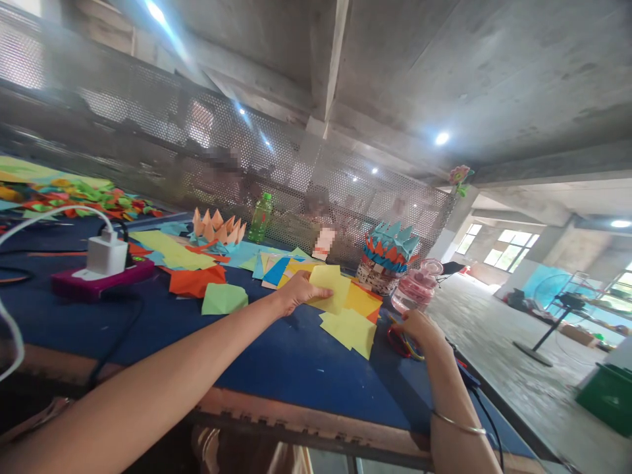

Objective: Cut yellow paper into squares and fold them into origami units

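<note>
Concrete ceiling (395,79), perforated partition (291,155), grey floor (486,322), bright windows (516,247)

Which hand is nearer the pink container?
Right. The right hand is just in front of the pink container; the left hand, gripping yellow paper, is farther left.

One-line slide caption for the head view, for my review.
Left hand holding a yellow paper sheet above a blue tabletop, right hand by red and yellow loops near a pink container.
</note>
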Available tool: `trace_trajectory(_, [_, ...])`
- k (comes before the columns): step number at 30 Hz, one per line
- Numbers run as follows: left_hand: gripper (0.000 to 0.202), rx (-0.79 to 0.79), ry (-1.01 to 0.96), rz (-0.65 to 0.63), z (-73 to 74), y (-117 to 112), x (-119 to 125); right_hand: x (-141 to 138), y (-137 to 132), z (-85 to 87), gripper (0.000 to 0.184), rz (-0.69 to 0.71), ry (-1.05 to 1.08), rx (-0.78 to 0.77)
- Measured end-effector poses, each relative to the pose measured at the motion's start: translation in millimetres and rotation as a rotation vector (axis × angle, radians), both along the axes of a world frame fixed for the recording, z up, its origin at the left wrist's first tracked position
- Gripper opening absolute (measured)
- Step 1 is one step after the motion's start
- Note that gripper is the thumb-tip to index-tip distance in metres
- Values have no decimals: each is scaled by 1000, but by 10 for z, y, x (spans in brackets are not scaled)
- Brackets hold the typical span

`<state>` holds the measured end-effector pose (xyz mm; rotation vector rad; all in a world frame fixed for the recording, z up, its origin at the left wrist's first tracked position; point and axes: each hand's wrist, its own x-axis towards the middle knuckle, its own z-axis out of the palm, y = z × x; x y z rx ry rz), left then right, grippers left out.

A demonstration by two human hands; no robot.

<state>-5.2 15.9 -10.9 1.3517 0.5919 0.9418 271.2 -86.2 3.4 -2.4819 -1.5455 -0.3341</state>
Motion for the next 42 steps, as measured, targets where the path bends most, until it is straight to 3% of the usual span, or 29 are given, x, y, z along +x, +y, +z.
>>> trace_trajectory(3, [33, 7, 20, 9, -6, -12, -3, -209, 64, 30, 36, 102, 24, 67])
trace_trajectory(5, [33, 7, 40, 12, -11, -25, 4, -431, 142, 14, 43, 257, 56, 86])
trace_trajectory(9, [30, 17, 102, 51, -29, -31, 21, -711, 263, -116, 51, 426, 116, 32])
trace_trajectory(12, [32, 33, 151, 83, -40, -13, 17, -606, 281, -230, 44, 373, 153, -37])
trace_trajectory(16, [40, 58, 184, 114, -52, 14, 3, -320, 284, -317, 64, 300, 240, -113])
trace_trajectory(19, [42, 72, 181, 117, -72, 36, 3, -231, 312, -327, 55, 304, 305, -101])
trace_trajectory(22, [42, 78, 176, 105, -104, 70, 11, -218, 327, -274, 29, 343, 369, -10])
trace_trajectory(24, [43, 82, 173, 101, -122, 95, 15, -194, 315, -205, 22, 373, 426, 98])
trace_trajectory(28, [46, 87, 166, 99, -135, 118, 14, -148, 275, -73, 32, 409, 607, 347])
trace_trajectory(31, [46, 90, 180, 114, -134, 111, 16, -240, 265, -56, 45, 486, 803, 426])
trace_trajectory(37, [40, 118, 218, 172, -137, 120, 31, -529, 240, -96, 47, 628, 1106, 306])
trace_trajectory(42, [35, 113, 228, 324, -81, 152, -2, -418, 173, -36, 42, 622, 1184, 209])
